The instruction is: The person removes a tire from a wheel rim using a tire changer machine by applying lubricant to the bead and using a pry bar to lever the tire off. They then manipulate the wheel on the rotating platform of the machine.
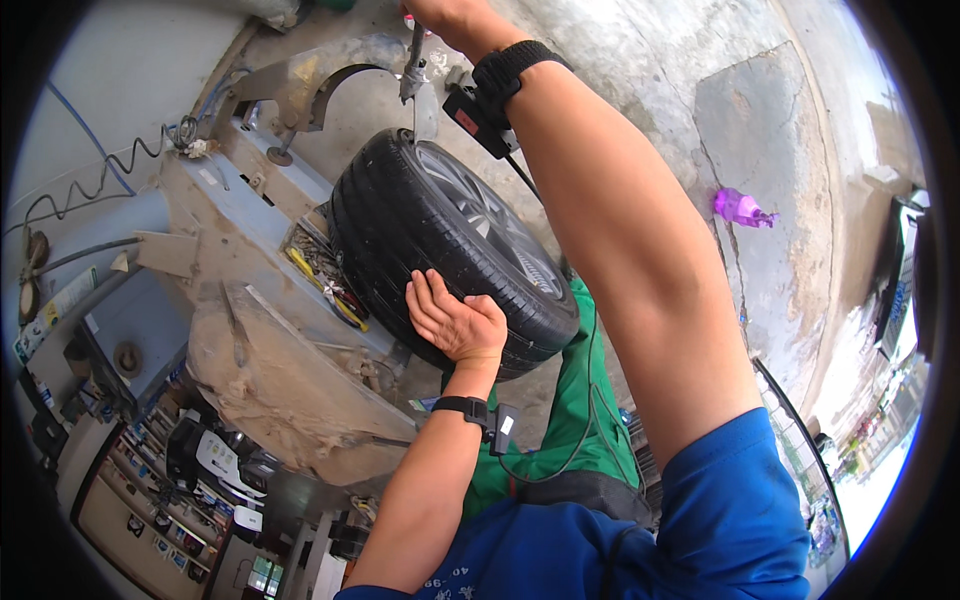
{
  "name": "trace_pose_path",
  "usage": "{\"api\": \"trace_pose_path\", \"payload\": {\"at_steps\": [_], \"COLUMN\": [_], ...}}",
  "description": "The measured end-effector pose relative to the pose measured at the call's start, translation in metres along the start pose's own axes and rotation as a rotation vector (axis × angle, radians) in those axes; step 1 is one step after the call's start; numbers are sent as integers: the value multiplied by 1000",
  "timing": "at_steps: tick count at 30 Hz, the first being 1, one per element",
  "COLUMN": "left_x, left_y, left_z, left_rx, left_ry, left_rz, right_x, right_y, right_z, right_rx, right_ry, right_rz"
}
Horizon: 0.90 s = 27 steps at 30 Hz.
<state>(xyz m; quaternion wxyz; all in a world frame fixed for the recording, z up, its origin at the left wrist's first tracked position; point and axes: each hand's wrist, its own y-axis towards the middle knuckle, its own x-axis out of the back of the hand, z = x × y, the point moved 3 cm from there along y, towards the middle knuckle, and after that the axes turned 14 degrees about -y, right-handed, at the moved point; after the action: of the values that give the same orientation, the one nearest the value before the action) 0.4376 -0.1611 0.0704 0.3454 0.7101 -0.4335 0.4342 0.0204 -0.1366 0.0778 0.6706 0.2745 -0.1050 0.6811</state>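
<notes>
A black car tyre (385,220) on a silver alloy wheel (480,205) stands tilted against the side of a worn, dusty tyre changer (270,215). My left hand (458,318) lies on the tread with its fingers stretched out. At the top edge my right hand (455,22), partly cut off, is closed around the handle of a metal bead breaker arm (412,78). The flat bead breaker blade (426,118) reaches down to the tyre's upper edge, by the rim. Part of my right grip is out of view.
Yellow-handled tools (325,290) lie in a tray on the machine beside the tyre. A purple bottle (742,208) lies on the cracked concrete floor (755,110) at the right. A coiled hose (100,190) hangs at the left. Cables run from my wrist devices past my green-trousered legs.
</notes>
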Motion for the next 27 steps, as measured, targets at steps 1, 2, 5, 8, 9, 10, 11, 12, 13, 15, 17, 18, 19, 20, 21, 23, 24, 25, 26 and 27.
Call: {"api": "trace_pose_path", "payload": {"at_steps": [1,2,5,8,9,10,11,12,13,15,17,18,19,20,21,23,24,25,26,27], "left_x": [0,0,0,1,0,-1,-2,-2,-2,-1,-2,-1,-2,-1,-1,-1,-2,-3,-1,0], "left_y": [1,2,0,0,0,0,0,0,0,0,0,0,0,0,0,1,1,1,0,0], "left_z": [-2,-2,1,2,1,1,0,-1,0,0,0,0,0,0,0,-2,-4,-6,-3,-1], "left_rx": [11,12,-7,-4,-7,-10,-10,-10,-9,-16,-16,-15,-15,-15,-15,-17,-19,-19,-12,-4], "left_ry": [-11,-3,7,18,19,20,22,23,27,33,36,38,39,38,36,29,22,15,23,30], "left_rz": [9,12,-17,-14,-15,-14,-17,-19,-17,-21,-21,-23,-22,-23,-23,-20,-18,-15,-14,-12], "right_x": [-1,-2,-4,-1,0,-1,1,2,3,3,2,1,1,0,0,2,5,8,7,7], "right_y": [1,3,-1,-6,-7,-5,-6,-6,-7,-6,-6,-5,-5,-5,-5,-5,-4,-4,-7,-12], "right_z": [-4,-3,1,9,9,8,10,11,13,12,12,12,11,12,12,10,8,6,13,19], "right_rx": [-3,65,72,-38,-86,-98,-101,-109,-117,-105,-91,-116,-140,-140,-141,-143,-112,-81,-80,-79], "right_ry": [1,-91,-109,-4,30,28,31,38,44,34,25,14,2,2,5,2,-24,-51,-43,-16], "right_rz": [4,10,6,6,16,6,7,5,4,8,11,23,36,35,13,-10,-21,-33,-27,-20]}}
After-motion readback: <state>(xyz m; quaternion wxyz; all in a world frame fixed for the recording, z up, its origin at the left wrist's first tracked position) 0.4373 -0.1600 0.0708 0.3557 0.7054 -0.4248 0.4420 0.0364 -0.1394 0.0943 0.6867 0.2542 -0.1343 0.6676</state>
